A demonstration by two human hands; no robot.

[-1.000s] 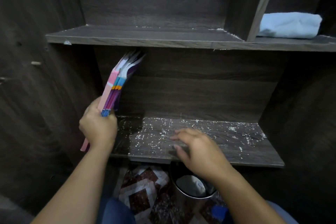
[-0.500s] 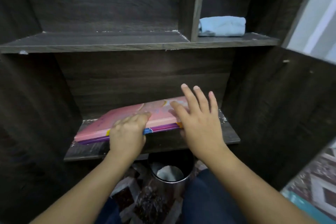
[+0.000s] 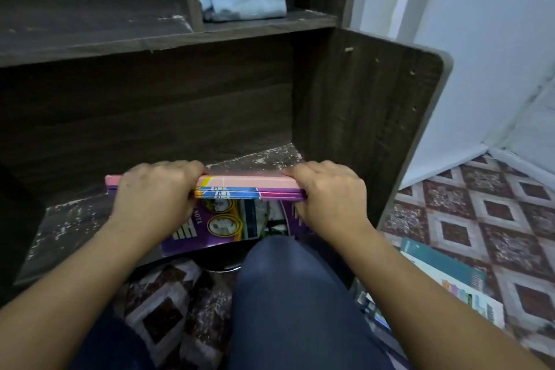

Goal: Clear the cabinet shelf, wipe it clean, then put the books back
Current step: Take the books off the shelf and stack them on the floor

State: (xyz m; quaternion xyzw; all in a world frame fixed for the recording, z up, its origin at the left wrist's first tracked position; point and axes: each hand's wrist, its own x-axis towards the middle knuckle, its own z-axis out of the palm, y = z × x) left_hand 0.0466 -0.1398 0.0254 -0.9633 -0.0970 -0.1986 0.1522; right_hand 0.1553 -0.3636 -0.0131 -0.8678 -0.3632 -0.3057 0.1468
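A thin stack of books [image 3: 246, 188], pink on top with blue and purple spines, is held up on its edge in front of the lower cabinet shelf [image 3: 72, 216]. My left hand [image 3: 153, 198] grips its left end and my right hand [image 3: 327, 195] grips its right end, fingers curled over the top. The purple cover of the lowest book [image 3: 231, 225] faces me and hangs down toward my knee. The shelf board is dark wood speckled with white flecks.
A folded light-blue cloth [image 3: 244, 1] lies on the upper shelf's right compartment. More books [image 3: 450, 285] lie on the patterned floor tiles at the right. A round metal bin [image 3: 222, 264] sits under the shelf behind my knee. The cabinet's side panel [image 3: 375, 117] stands at the right.
The books went from upright at the shelf's left, to flat on the shelf, to lifted off it in both hands. The view has swung to the right.
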